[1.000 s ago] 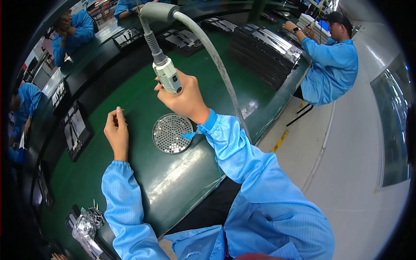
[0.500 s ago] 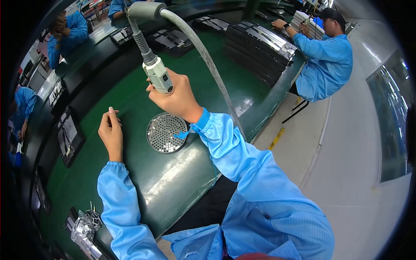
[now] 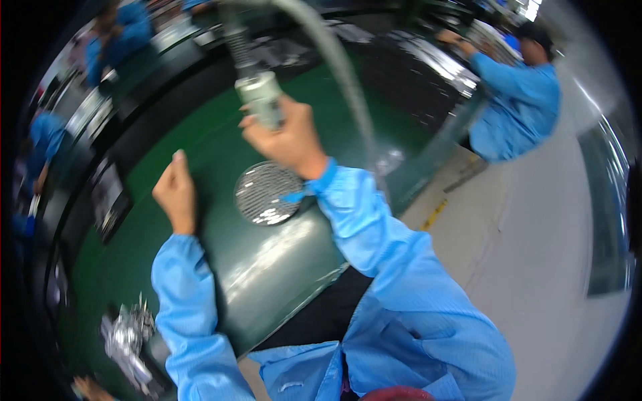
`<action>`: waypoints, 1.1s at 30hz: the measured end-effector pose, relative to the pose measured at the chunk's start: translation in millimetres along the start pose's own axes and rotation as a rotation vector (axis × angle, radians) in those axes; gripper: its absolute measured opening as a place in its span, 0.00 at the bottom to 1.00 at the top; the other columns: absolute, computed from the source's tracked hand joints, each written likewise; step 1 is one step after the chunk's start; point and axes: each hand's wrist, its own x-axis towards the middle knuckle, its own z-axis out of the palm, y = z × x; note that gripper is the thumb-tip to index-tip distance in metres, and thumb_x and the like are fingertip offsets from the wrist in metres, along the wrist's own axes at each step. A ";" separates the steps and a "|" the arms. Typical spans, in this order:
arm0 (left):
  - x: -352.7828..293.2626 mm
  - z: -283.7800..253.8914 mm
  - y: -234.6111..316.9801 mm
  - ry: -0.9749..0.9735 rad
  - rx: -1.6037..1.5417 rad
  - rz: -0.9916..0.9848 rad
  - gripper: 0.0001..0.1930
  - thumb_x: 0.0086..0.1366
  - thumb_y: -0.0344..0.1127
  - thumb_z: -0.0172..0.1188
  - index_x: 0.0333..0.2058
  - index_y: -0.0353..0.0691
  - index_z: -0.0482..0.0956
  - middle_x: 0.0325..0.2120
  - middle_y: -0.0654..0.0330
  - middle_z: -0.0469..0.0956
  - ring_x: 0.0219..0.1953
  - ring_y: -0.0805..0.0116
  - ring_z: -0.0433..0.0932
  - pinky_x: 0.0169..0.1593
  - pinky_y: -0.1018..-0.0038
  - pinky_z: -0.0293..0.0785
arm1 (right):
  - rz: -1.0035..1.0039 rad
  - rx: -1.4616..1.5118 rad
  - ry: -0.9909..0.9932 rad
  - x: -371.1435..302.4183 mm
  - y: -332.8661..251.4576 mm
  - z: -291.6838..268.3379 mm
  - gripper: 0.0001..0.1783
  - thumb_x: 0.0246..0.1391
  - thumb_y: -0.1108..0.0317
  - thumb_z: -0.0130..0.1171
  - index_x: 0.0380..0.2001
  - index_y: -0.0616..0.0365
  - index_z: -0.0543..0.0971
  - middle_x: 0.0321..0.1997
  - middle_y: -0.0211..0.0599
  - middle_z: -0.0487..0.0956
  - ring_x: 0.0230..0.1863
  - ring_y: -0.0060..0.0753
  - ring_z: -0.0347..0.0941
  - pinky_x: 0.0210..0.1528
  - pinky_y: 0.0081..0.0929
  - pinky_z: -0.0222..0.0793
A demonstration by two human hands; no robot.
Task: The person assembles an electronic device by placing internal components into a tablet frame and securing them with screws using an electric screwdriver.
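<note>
My right hand (image 3: 287,137) is wrapped round a pale, corded handheld power tool (image 3: 262,100), upright over the green table; its working end is hidden by my fingers. A ribbed sleeve runs up from its top. Just below that hand, a round grey perforated disc (image 3: 269,194) lies on the table, with a blue strap end from my right wrist over its edge. To the left of the disc my left hand (image 3: 175,194) is raised, its fingers pressed together; whatever they may pinch is too small or blurred to tell.
A thick grey hose (image 3: 344,67) arches down past my right forearm. Stacked dark panels (image 3: 414,87) stand at the far right, where a co-worker in blue (image 3: 515,100) sits. A dark device (image 3: 107,197) lies on the left ledge. Crumpled silvery wrapping (image 3: 130,327) sits lower left, near another person's hand (image 3: 90,387).
The view has shifted and blurred, so table, disc and tool appear slightly right. My right hand keeps its hold on the tool. Another person's hand has come in at lower left.
</note>
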 end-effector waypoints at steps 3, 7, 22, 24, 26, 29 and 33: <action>1.8 -3.7 66.7 -0.056 -0.302 0.216 0.18 0.74 0.39 0.49 0.24 0.35 0.71 0.21 0.65 0.68 0.24 0.74 0.64 0.28 0.73 0.60 | 0.192 0.028 -0.063 -1.5 -1.2 -18.8 0.13 0.48 0.69 0.66 0.38 0.63 0.81 0.25 0.40 0.83 0.26 0.26 0.79 0.30 0.30 0.76; -4.6 -71.4 191.4 -0.047 -1.119 0.690 0.34 0.69 0.66 0.43 0.47 0.35 0.74 0.39 0.49 0.76 0.45 0.53 0.73 0.52 0.55 0.69 | 0.334 0.156 -0.133 -6.4 -11.3 -12.8 0.10 0.56 0.74 0.62 0.43 0.62 0.80 0.32 0.34 0.83 0.23 0.15 0.74 0.24 0.17 0.70; -65.6 -146.8 226.9 0.724 -1.145 0.197 0.21 0.68 0.52 0.49 0.43 0.38 0.74 0.39 0.58 0.74 0.43 0.65 0.70 0.52 0.64 0.61 | 0.272 0.079 -0.205 -4.7 3.4 -19.5 0.14 0.59 0.77 0.55 0.48 0.68 0.79 0.38 0.35 0.83 0.24 0.17 0.71 0.25 0.16 0.64; -61.6 -146.9 224.8 0.784 -1.105 0.172 0.19 0.69 0.50 0.50 0.43 0.37 0.74 0.38 0.59 0.74 0.42 0.66 0.71 0.50 0.66 0.62 | 0.270 0.075 -0.204 -2.7 3.2 -18.9 0.15 0.60 0.77 0.54 0.49 0.69 0.79 0.39 0.35 0.83 0.25 0.17 0.71 0.25 0.17 0.64; -54.8 -147.7 222.9 0.834 -1.066 0.156 0.18 0.69 0.48 0.50 0.44 0.37 0.74 0.37 0.59 0.75 0.40 0.67 0.72 0.49 0.67 0.63 | 0.262 0.061 -0.214 -4.2 7.1 -18.5 0.15 0.60 0.77 0.54 0.49 0.69 0.79 0.40 0.35 0.82 0.26 0.17 0.70 0.26 0.17 0.64; -38.4 -147.3 227.0 0.884 -1.033 0.133 0.16 0.70 0.45 0.51 0.44 0.36 0.74 0.36 0.60 0.75 0.39 0.68 0.72 0.47 0.68 0.65 | 0.257 0.004 -0.254 3.2 20.6 -39.1 0.16 0.62 0.75 0.52 0.51 0.69 0.78 0.41 0.34 0.82 0.27 0.16 0.69 0.28 0.17 0.63; -16.4 -150.8 219.3 0.958 -1.001 0.131 0.14 0.71 0.40 0.52 0.45 0.36 0.74 0.35 0.60 0.76 0.37 0.70 0.74 0.44 0.70 0.68 | 0.239 -0.020 -0.268 -3.5 -5.7 -12.9 0.16 0.62 0.74 0.53 0.51 0.67 0.79 0.39 0.31 0.82 0.26 0.13 0.67 0.27 0.16 0.61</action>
